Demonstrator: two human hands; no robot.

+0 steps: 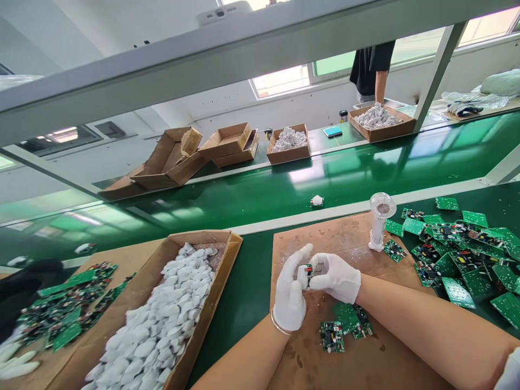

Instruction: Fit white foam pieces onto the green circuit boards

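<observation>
Green, glossy sheeting [345,179] runs across the head view as a long band behind a pale rail [284,220]. On the near side of the rail, a brown cardboard sheet [325,235] lies on a dark green worktop [231,295]. Pale walls and a window [280,82] form the background; a grey overhead beam [203,76] crosses the upper area. On the far side, a co-worker's arm [381,86] extends down to a carton [377,132] of white pieces. A cardboard box [217,287] of white pads [162,314] is positioned left of the sheet; loose circuit boards [459,260] are piled at right. A clear stand [378,222] is upright near the sheet's rear edge.

The held board [309,271] is located above the sheet, between the two white-gloved hands. It appears nearly edge-on, long axis roughly upright; the facing of its component side cannot be determined. Right hand [335,275]: thumb and fingers pinched on the board. Left hand [291,295]: fingers extended upward, cupped beside the board; whether it grips cannot be told. Below the hands, a small board group [332,336] rests on the sheet.
</observation>
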